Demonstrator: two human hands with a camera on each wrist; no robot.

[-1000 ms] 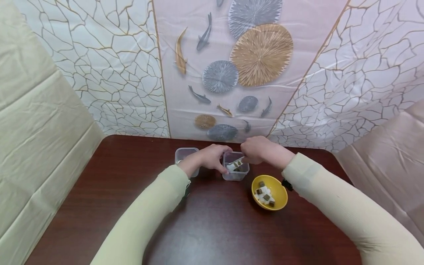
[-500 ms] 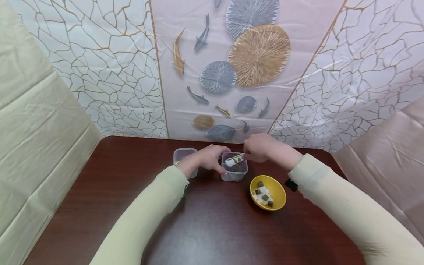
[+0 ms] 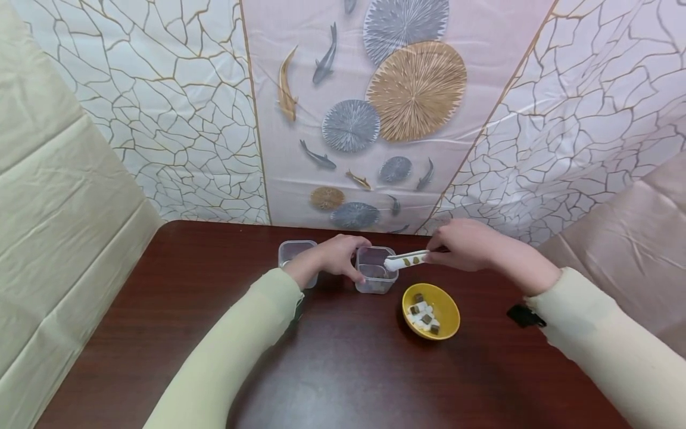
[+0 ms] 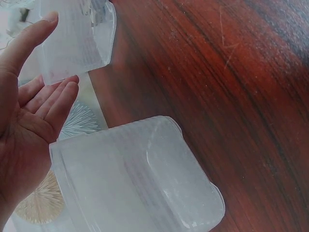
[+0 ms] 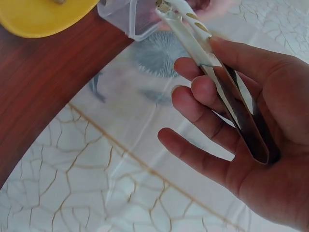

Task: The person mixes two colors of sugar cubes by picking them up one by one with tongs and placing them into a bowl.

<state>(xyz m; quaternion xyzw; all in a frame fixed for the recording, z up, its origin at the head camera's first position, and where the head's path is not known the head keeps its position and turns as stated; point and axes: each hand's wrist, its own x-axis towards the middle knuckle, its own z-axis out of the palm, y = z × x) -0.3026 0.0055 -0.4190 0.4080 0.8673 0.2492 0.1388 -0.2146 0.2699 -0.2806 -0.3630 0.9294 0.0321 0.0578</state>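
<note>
My left hand (image 3: pixel 340 255) holds a clear plastic container (image 3: pixel 377 286), thumb at the near side and fingers at the far side. In the left wrist view the same hand (image 4: pixel 34 106) spans that container (image 4: pixel 72 43). My right hand (image 3: pixel 466 244) grips a pair of tongs (image 3: pixel 409 260), whose white tips are at the container's right rim. In the right wrist view the tongs (image 5: pixel 227 92) lie between thumb and fingers, with a small brownish piece (image 5: pixel 164 7) at their tips. A yellow bowl (image 3: pixel 449 310) with white and brown cubes (image 3: pixel 422 316) stands nearer, below the tongs.
A second clear container (image 3: pixel 289 250) stands left of the first, partly hidden by my left forearm. It is large in the left wrist view. A patterned cloth (image 3: pixel 348 71) hangs behind the table's far edge (image 3: pixel 230 224).
My right hand has drawn the tongs from inside the container up and rightward to its right rim. The left hand stays at the container, and the bowl still stands on the table.
</note>
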